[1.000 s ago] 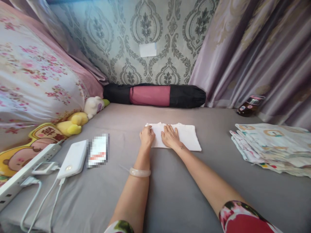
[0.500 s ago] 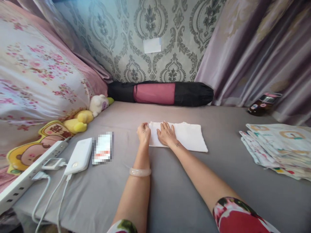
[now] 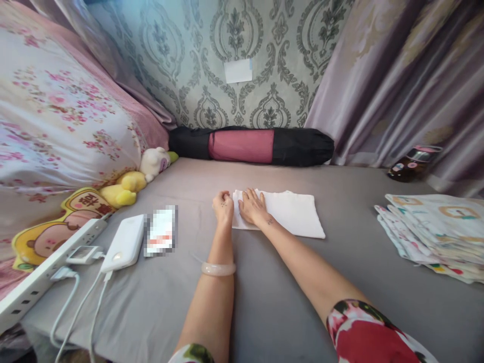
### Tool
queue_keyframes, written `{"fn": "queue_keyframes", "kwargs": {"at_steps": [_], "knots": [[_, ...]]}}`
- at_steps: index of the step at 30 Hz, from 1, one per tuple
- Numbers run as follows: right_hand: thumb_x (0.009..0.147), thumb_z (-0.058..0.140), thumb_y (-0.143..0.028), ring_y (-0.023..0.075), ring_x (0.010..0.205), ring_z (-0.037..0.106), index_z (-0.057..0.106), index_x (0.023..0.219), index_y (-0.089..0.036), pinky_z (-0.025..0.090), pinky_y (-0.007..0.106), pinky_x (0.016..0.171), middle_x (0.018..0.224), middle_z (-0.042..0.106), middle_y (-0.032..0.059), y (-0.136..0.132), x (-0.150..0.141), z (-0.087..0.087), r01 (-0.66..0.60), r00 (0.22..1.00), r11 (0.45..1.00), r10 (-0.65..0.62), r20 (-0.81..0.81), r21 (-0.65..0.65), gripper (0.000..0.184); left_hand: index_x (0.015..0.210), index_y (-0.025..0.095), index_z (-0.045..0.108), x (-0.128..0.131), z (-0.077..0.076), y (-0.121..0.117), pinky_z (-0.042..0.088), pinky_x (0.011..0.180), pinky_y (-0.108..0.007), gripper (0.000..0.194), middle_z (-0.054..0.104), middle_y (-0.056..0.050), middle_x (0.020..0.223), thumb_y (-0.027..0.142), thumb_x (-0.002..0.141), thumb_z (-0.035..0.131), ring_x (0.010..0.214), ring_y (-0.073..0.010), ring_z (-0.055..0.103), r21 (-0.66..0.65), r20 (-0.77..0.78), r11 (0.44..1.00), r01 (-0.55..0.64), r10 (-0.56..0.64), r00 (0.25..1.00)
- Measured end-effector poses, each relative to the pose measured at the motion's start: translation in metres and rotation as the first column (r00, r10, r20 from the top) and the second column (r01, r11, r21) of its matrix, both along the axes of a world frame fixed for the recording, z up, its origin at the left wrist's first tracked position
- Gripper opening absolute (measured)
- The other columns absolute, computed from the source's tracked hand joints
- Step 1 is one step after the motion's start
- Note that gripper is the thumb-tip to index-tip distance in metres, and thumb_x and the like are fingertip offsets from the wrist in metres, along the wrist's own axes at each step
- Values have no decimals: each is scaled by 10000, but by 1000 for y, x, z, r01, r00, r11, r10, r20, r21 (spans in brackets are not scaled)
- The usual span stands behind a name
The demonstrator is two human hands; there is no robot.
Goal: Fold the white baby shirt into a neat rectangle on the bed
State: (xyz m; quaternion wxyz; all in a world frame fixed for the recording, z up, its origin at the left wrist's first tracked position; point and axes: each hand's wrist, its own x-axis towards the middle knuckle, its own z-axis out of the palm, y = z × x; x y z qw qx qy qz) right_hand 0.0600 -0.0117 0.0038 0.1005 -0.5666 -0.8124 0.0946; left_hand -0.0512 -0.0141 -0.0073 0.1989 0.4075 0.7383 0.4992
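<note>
A folded white cloth [image 3: 293, 214] lies flat on the grey sheet in front of me. At its left edge is my left hand [image 3: 223, 206], fingers curled closed. The cloth's edge meets that hand, but what the fingers hold, if anything, is hidden. My right hand [image 3: 252, 206] rests palm down on the left part of the cloth, its fingers stretched out and slightly spread. The cloth's right half is uncovered and looks smooth, with a small bump along its far edge.
To the right is a stack of folded printed cloths [image 3: 434, 232], with a dark bottle [image 3: 412, 164] behind it. Leftward lie a white power bank [image 3: 123, 242], a power strip [image 3: 56, 267], cables and plush toys [image 3: 124, 189]. A long black and pink bag [image 3: 242, 146] lies along the wall.
My right hand has slid a little to the left over the cloth, nearer to my left hand. The left hand stays closed at the cloth's left edge.
</note>
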Motion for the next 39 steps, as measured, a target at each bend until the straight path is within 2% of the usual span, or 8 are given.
{"fn": "queue_keyframes", "kwargs": {"at_steps": [5,15,20,24,30,34,36,39], "knots": [[1012,234,-323,236,1457,175,312,1494,-74,108,491,1176,1573,259,125,2,-15,-2,-105,994,994,104,-14,-14,547,1016,126,705,-1,0,-1,495,888,-259,338,740,-122,1014,142,848,412,974,-184,687,21,21,1000,-12,12,1000],[1010,214,-332,240,1451,198,299,1499,-62,140,484,1172,1567,270,134,-2,-17,0,-101,995,995,101,4,-25,565,1028,136,699,-2,-1,1,491,917,-278,349,739,-114,1023,140,842,404,993,-180,683,6,51,1000,-1,1,999],[997,243,-321,260,1462,158,282,1507,-57,137,509,1169,1587,204,136,-24,-14,3,-135,991,990,135,4,-28,575,1036,119,698,0,3,-3,500,904,-277,358,739,-123,1016,144,845,397,979,-184,686,25,55,1000,-2,0,998],[986,250,-265,275,1451,196,294,1504,-65,128,515,1166,1577,233,150,-44,-11,2,-181,983,983,181,22,12,557,1042,111,698,1,2,-4,503,905,-289,358,738,-131,1012,151,844,403,983,-194,685,45,55,999,3,-5,998],[989,255,-264,283,1433,247,332,1491,-68,135,501,1163,1553,287,166,-50,-11,-3,-171,985,982,170,21,79,544,1026,119,702,3,4,-5,501,900,-278,352,736,-123,1010,148,842,403,980,-191,682,20,44,1000,15,-15,999],[999,235,-276,260,1446,223,306,1505,-71,126,465,1174,1565,268,144,-48,-9,-1,-185,983,982,185,-7,42,550,1029,110,696,5,5,-6,500,887,-266,352,733,-125,1008,144,845,398,970,-186,680,33,31,999,38,-39,999],[1003,237,-296,245,1456,194,294,1509,-65,119,448,1181,1575,243,134,-46,-3,0,-179,983,984,180,-29,23,559,1026,127,692,6,6,-6,500,883,-262,341,735,-109,1006,147,852,400,965,-179,679,27,20,999,45,-46,999],[1007,253,-324,243,1464,163,314,1497,-44,79,451,1187,1576,234,141,-43,13,1,-126,991,989,129,-39,78,567,1017,154,689,10,9,-7,495,890,-269,330,738,-90,1001,150,867,396,966,-175,676,20,-37,998,59,-58,998]]}}
